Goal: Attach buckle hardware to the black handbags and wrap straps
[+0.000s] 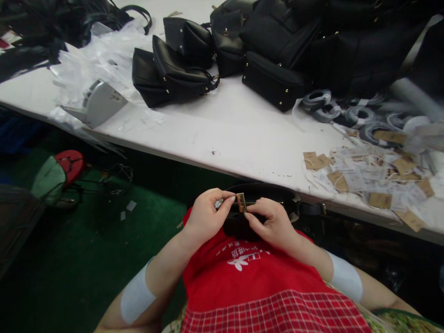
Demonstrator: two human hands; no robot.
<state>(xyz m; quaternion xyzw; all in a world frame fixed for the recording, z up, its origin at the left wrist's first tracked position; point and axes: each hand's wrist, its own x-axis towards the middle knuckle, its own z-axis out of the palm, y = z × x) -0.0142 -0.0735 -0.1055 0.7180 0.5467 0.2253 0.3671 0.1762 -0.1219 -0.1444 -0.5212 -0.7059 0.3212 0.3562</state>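
A small gold rectangular metal piece (241,202) sits between my two hands, in front of a dark handbag (260,187) on my lap at the table edge. My left hand (210,212) pinches its left edge between thumb and forefinger. A bit of whitish-grey material (218,203) is tucked inside the curled fingers of that hand. From the other side, my right hand (272,222) grips the piece's right edge with thumb and forefinger. The bag's strap with a buckle (312,209) sticks out to the right. Most of the bag's body is hidden by my hands and its dark interior.
Several black handbags (274,81) fill the back of the white table (208,129). Clear plastic wrapping (104,55) and a grey tape dispenser-like object (102,104) lie left. Coiled straps (322,104) and brown paper tags (379,200) lie right. A red round stool (71,164) stands on the floor.
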